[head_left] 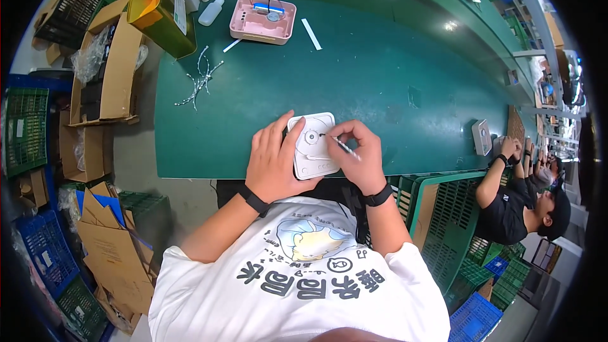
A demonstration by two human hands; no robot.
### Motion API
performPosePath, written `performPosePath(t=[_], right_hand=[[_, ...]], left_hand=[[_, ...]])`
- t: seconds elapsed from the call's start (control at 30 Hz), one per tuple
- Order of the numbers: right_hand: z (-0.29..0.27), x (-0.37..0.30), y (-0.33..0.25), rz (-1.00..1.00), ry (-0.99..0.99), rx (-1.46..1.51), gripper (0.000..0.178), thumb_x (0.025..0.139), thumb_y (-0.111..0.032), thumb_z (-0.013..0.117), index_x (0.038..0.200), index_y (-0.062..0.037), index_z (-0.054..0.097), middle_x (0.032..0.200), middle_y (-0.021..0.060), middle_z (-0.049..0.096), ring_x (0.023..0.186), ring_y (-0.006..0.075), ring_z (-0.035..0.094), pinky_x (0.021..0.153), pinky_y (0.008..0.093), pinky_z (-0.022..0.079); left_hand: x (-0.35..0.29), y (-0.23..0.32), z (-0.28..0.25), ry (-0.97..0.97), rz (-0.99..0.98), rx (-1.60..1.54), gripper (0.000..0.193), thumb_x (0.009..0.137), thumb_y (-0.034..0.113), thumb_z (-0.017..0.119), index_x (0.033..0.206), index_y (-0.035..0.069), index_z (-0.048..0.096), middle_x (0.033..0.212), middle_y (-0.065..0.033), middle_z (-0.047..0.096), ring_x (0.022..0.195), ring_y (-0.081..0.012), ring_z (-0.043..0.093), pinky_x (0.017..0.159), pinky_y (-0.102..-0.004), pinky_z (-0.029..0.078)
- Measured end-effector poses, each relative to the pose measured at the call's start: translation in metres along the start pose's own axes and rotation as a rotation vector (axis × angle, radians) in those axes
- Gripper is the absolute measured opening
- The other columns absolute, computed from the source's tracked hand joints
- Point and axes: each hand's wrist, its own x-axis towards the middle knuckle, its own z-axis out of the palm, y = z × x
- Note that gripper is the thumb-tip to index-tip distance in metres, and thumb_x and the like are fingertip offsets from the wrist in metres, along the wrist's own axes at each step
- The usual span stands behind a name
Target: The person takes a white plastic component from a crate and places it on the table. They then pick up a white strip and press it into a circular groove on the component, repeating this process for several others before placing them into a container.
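My left hand grips a small white square casing by its left side, fingers over the top face and thumb under the near edge. A round dial shape with a centre hub shows on that face, with a pale bar and small round marks below. Above the casing's right edge, my right hand pinches a thin white-and-grey strand, which looks like twisted wire. A small dark spot on the face lies beside the right fingertips. Those fingers partly hide the strand's far end and the casing's right side.
On the green table lie a pink open casing with wires inside, a squeeze bottle, white strips and twisted wires. A yellow-green can stands far left. A co-worker sits right, near green crates.
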Motion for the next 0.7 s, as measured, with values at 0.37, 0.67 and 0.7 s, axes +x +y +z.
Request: performPosePath(t=[0.37, 0.67, 0.7], right_hand=[[0.006, 0.008, -0.022, 0.039, -0.052, -0.005, 0.021, 0.092, 0.001, 0.087, 0.11, -0.0047, 0.077, 0.104, 0.0007, 0.079, 0.087, 0.0115, 0.065, 0.083, 0.029, 0.057], [0.007, 0.012, -0.013, -0.335, 0.046, -0.196, 0.019, 0.088, 0.002, 0.086, 0.104, -0.0065, 0.081, 0.1, 0.0066, 0.079, 0.084, 0.0207, 0.072, 0.076, 0.0343, 0.06], [0.006, 0.011, -0.014, -0.335, 0.043, -0.195, 0.019, 0.088, 0.002, 0.086, 0.104, -0.0065, 0.081, 0.1, 0.0066, 0.079, 0.084, 0.0207, 0.072, 0.076, 0.0343, 0.06]], left_hand=[[0.0, 0.001, -0.001, -0.02, -0.01, -0.015, 0.126, 0.067, 0.045, 0.104, 0.171, 0.007, 0.045, 0.173, -0.024, 0.047, 0.15, -0.0468, 0.053, 0.125, -0.0618, 0.039], [0.0, 0.0, 0.001, 0.004, 0.007, -0.01, 0.124, 0.069, 0.046, 0.103, 0.172, 0.008, 0.045, 0.174, -0.0239, 0.046, 0.15, -0.0474, 0.053, 0.125, -0.0616, 0.039], [0.0, 0.0, 0.001, -0.002, 0.002, -0.01, 0.124, 0.069, 0.047, 0.103, 0.172, 0.008, 0.045, 0.174, -0.0241, 0.046, 0.15, -0.0474, 0.053, 0.125, -0.0615, 0.039]])
